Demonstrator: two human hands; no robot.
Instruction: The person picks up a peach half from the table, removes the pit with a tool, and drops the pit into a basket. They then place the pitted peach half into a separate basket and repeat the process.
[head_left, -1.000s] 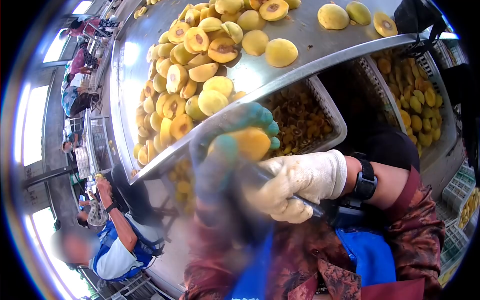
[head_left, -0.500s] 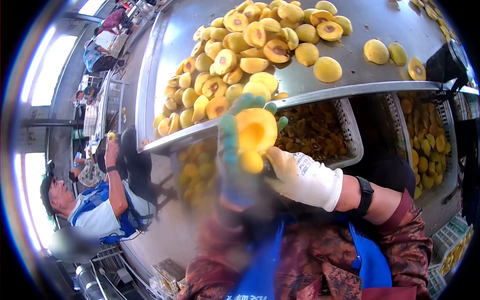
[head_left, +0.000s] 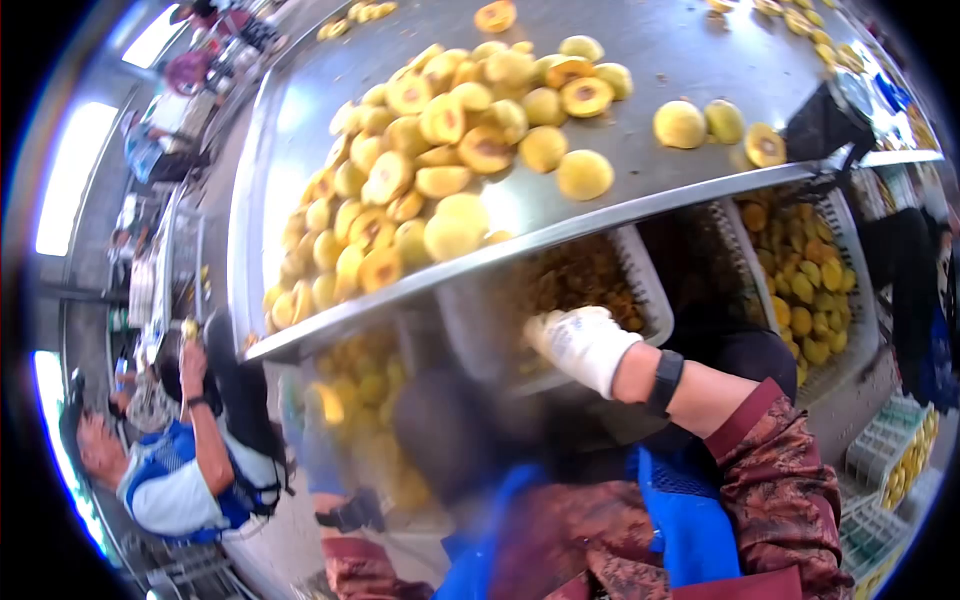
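My right hand (head_left: 585, 348), in a white knitted glove, hovers over a crate of dark fruit scraps (head_left: 655, 305) below the table edge. Its fingers are curled; whatever they hold is hidden. My left hand (head_left: 322, 445) is low on the left, smeared by motion and haze on the lens, so its fingers cannot be read. Close to it shows a bright yellow peach half (head_left: 328, 403), at the side of a crate heaped with yellow peaches (head_left: 365, 375). Above both hands, a pile of halved peaches (head_left: 440, 130) lies on the metal table (head_left: 640, 195).
Another crate of peaches (head_left: 810, 290) stands under the table at right. A black object (head_left: 825, 125) sits at the table's right edge. A co-worker in a blue vest (head_left: 190, 460) sits at left. Stacked crates (head_left: 890, 455) stand at lower right.
My left hand has moved down and left from in front of the pile, taking the peach half away from my right hand. My right hand stays over the scrap crate. The view has shifted.
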